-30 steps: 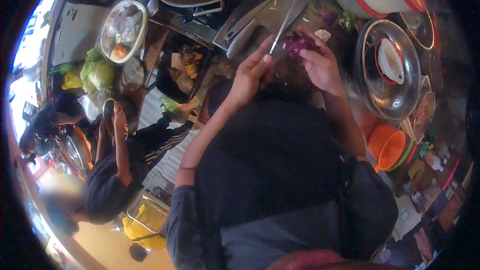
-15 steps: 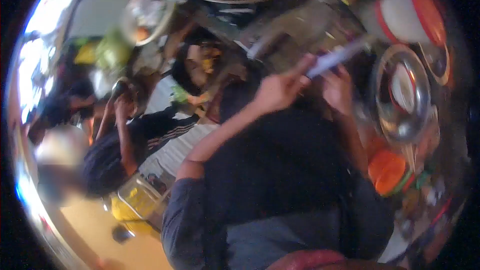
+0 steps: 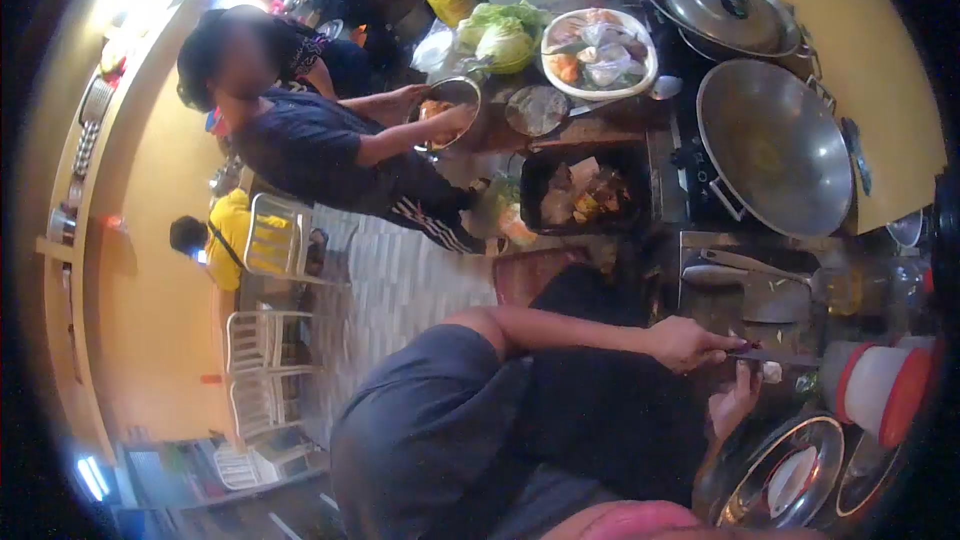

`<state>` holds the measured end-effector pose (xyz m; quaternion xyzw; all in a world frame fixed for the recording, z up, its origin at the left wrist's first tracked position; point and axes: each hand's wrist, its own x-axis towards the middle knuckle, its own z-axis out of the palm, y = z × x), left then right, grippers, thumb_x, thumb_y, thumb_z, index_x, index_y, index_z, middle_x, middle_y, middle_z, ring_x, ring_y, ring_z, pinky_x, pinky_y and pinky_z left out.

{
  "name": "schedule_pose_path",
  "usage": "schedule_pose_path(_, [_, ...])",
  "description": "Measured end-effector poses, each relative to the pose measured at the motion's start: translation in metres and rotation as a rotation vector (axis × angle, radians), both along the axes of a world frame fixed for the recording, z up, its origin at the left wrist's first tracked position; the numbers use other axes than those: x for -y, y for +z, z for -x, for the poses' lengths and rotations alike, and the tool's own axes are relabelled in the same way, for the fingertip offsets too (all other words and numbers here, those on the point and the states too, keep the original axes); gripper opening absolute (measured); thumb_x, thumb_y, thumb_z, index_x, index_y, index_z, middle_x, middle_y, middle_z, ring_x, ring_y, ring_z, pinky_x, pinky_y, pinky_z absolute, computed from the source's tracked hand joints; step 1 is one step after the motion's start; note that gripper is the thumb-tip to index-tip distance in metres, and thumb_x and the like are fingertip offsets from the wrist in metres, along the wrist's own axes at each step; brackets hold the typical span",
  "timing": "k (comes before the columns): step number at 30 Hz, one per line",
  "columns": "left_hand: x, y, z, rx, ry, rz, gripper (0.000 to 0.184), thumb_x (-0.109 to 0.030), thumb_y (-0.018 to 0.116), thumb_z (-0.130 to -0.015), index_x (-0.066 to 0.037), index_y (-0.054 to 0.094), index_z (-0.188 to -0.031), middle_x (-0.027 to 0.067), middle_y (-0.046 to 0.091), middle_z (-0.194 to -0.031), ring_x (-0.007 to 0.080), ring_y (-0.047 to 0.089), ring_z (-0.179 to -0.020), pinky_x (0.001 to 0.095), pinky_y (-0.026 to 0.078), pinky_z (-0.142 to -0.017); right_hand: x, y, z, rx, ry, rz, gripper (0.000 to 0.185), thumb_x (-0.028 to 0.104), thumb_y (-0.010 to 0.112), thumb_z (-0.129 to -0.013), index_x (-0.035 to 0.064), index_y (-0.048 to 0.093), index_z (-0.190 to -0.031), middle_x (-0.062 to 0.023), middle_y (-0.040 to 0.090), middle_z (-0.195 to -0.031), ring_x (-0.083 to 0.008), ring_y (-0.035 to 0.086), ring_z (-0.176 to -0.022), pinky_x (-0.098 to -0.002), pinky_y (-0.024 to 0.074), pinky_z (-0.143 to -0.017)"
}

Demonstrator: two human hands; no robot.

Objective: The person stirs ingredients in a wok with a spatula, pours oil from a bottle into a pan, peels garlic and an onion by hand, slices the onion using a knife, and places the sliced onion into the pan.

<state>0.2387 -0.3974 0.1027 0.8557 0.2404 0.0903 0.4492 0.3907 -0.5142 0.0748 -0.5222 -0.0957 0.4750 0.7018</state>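
My left hand (image 3: 688, 344) is closed around the handle of a knife (image 3: 790, 358), whose blade points right over the counter. Just below the blade, my right hand (image 3: 735, 402) is closed, its fingertips up against the knife. A small white piece (image 3: 771, 372) sits by those fingertips; I cannot tell what it is or how firmly it is held. Something small and dark purple (image 3: 744, 348) shows at the left fingers. Beyond the knife lie a cleaver (image 3: 776, 300) and another long-handled tool (image 3: 712, 275) on the metal counter.
A large wok (image 3: 775, 145) and a lidded pan (image 3: 720, 5) stand at upper right. Nearby are a black tray of food pieces (image 3: 585, 165), a white basin of bagged food (image 3: 600, 80), cabbage (image 3: 503, 45), red-banded tubs (image 3: 880, 390) and a steel bowl (image 3: 820, 450). Another person (image 3: 300, 145) holds a bowl.
My view has turned left and steadied, bringing the other person and the wok into clear sight. The knife stays in my left hand, with my right hand still close to the blade.
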Motion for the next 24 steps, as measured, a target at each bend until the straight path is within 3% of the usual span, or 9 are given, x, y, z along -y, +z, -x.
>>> schedule_pose_path(2, [-0.002,0.004,0.001,0.024,-0.003,0.21,0.043,-0.037,0.045,-0.095,-0.026,0.045,-0.137,0.0223,0.064,-0.096,0.0401,0.062,-0.08,0.0458,0.05,-0.068,0.002,-0.013,-0.009,0.109,0.041,0.077,0.044,0.007,0.056,-0.087,-0.0024,0.046,-0.129,-0.0154,0.056,-0.121,-0.0246,0.055,-0.108,-0.0352,0.0461,-0.092])
schedule_pose_path(6, [-0.007,0.007,0.0,0.11,-0.025,0.349,0.043,-0.037,0.043,-0.097,-0.018,0.047,-0.135,0.021,0.062,-0.11,0.0376,0.062,-0.096,0.0417,0.048,-0.081,-0.003,-0.007,-0.008,-0.042,0.015,-0.028,0.044,0.006,0.055,-0.086,-0.0007,0.047,-0.129,-0.0157,0.056,-0.119,-0.0254,0.056,-0.108,-0.0352,0.0468,-0.092])
schedule_pose_path(8, [-0.004,-0.002,-0.002,0.23,-0.005,0.502,0.046,-0.037,0.044,-0.098,-0.01,0.047,-0.135,0.0173,0.063,-0.115,0.0308,0.06,-0.105,0.0394,0.045,-0.086,-0.002,-0.006,-0.01,-0.017,-0.02,0.036,0.045,0.004,0.055,-0.085,0.0007,0.047,-0.129,-0.0159,0.056,-0.119,-0.0262,0.056,-0.108,-0.0362,0.0466,-0.092])
schedule_pose_path(9, [-0.003,-0.01,-0.004,0.231,-0.004,0.501,0.046,-0.037,0.044,-0.098,-0.01,0.047,-0.135,0.0173,0.063,-0.115,0.0308,0.06,-0.105,0.0394,0.045,-0.086,-0.002,-0.003,-0.008,-0.016,-0.019,0.035,0.045,0.004,0.055,-0.085,0.0007,0.047,-0.129,-0.0159,0.056,-0.119,-0.0262,0.056,-0.108,-0.0362,0.0466,-0.092])
schedule_pose_path(11, [-0.004,-0.016,-0.005,0.318,0.016,0.514,0.048,-0.037,0.044,-0.098,-0.005,0.047,-0.134,0.0093,0.066,-0.104,0.0181,0.06,-0.094,0.0355,0.045,-0.08,-0.008,0.005,-0.003,-0.033,-0.01,-0.055,0.045,0.003,0.056,-0.083,0.0008,0.048,-0.128,-0.0154,0.056,-0.119,-0.0256,0.057,-0.107,-0.0367,0.0466,-0.093])
schedule_pose_path(12, [-0.009,-0.014,-0.001,0.319,0.048,0.5,0.048,-0.037,0.044,-0.098,-0.005,0.047,-0.134,0.0093,0.066,-0.104,0.0181,0.06,-0.094,0.0355,0.045,-0.08,-0.013,0.006,-0.003,-0.041,0.022,-0.062,0.045,0.003,0.056,-0.083,0.0008,0.048,-0.128,-0.0154,0.056,-0.119,-0.0256,0.057,-0.107,-0.0367,0.0466,-0.093])
schedule_pose_path(14, [-0.012,-0.005,-0.002,0.169,-0.005,0.793,0.047,-0.035,0.046,-0.098,-0.004,0.048,-0.133,0.0018,0.062,-0.088,0.0108,0.052,-0.077,0.0312,0.044,-0.069,-0.004,0.006,-0.01,-0.1,0.044,-0.058,0.045,0.001,0.056,-0.082,0.0003,0.048,-0.127,-0.0146,0.057,-0.119,-0.0251,0.057,-0.106,-0.037,0.0469,-0.093])
schedule_pose_path(18, [-0.015,-0.002,-0.001,0.14,0.021,0.742,0.047,-0.034,0.046,-0.098,-0.003,0.048,-0.133,-0.0016,0.054,-0.079,0.0085,0.044,-0.068,0.0274,0.041,-0.061,-0.001,-0.01,-0.019,0.019,0.074,-0.095,0.044,0.001,0.055,-0.083,-0.0001,0.049,-0.126,-0.0137,0.057,-0.119,-0.0242,0.057,-0.107,-0.0368,0.0467,-0.093])
schedule_pose_path(24, [-0.011,0.001,-0.006,0.204,0.037,0.876,0.046,-0.035,0.047,-0.098,-0.001,0.053,-0.127,-0.0002,0.056,-0.08,0.0088,0.046,-0.068,0.0285,0.041,-0.06,0.001,-0.004,-0.019,-0.269,0.048,-0.159,0.041,-0.001,0.053,-0.083,0.001,0.05,-0.123,-0.0132,0.057,-0.12,-0.0239,0.054,-0.111,-0.037,0.0438,-0.097])
